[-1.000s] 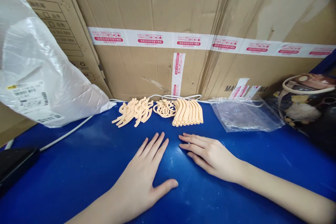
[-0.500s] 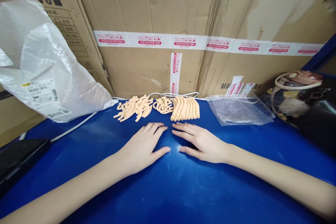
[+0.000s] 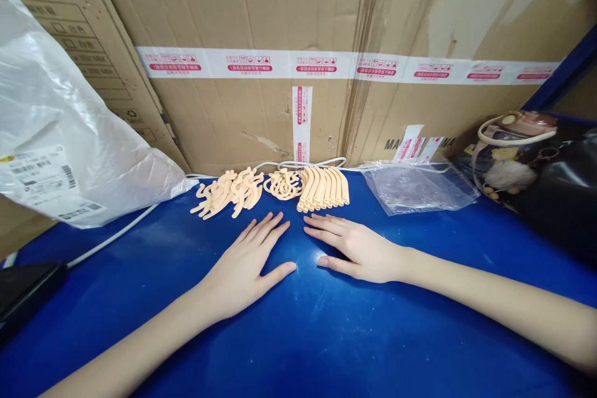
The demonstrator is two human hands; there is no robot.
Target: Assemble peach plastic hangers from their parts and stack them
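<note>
My left hand [image 3: 245,264] lies palm down on the blue tabletop [image 3: 298,336], fingers stretched and thumb apart, holding nothing. Facing it, my right hand [image 3: 361,250] also rests flat with its fingers extended and holds nothing. Just beyond the fingertips is a row of cream-coloured pieces. Nearest the left fingers are loose piles of wavy, hook-like pieces [image 3: 231,191]. A small heap of curled pieces [image 3: 283,184] sits in the middle. Beyond the right fingers, several curved bars [image 3: 324,189] stand side by side in a neat row. Neither hand touches them.
Cardboard boxes [image 3: 261,6] wall off the back. A white plastic parcel bag [image 3: 93,155] leans at left, above a dark device [image 3: 28,298] with a white cable [image 3: 112,236]. At right lie a clear plastic bag [image 3: 420,189] and a dark bag [image 3: 564,211] with a fluffy charm.
The view has shifted a little, so the background sits further left. My left hand has turned slightly, its fingers pointing more forward and spread wider. My right hand stays nearly still.
</note>
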